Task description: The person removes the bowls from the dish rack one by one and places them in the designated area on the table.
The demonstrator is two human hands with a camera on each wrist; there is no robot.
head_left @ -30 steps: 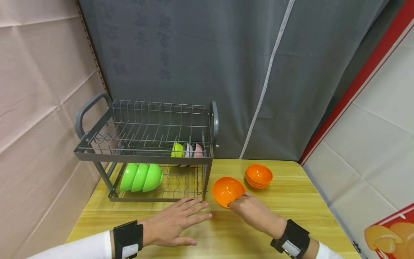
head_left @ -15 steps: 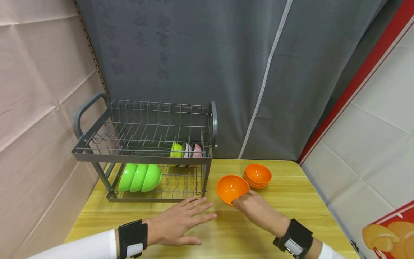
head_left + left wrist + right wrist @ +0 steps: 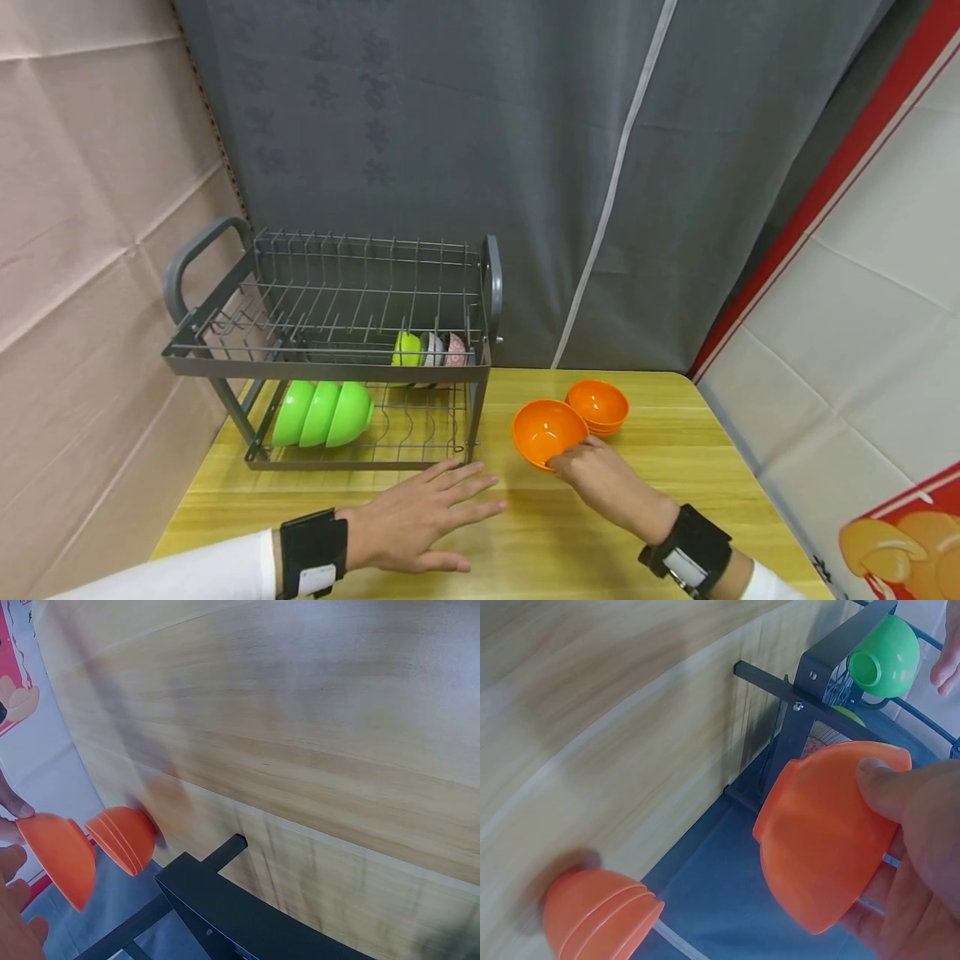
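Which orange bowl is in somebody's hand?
The single orange bowl between the rack and the orange stack. The right hand grips it, while the others sit nested together on the table.

Right hand (image 3: 934,832): grips an orange bowl (image 3: 825,825), thumb on its outer wall.
Orange stack (image 3: 596,915): nested on the wooden table (image 3: 630,735), to the right of the held bowl.
Dark rack (image 3: 847,637): over to the left, a green bowl (image 3: 889,656) in it.
Left hand (image 3: 949,656): only partly visible.

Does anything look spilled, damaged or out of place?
Nothing stands out: the green bowls line up in the rack, the stacked orange bowls sit upright, and the right hand grips another orange bowl. No spill or damage shows.
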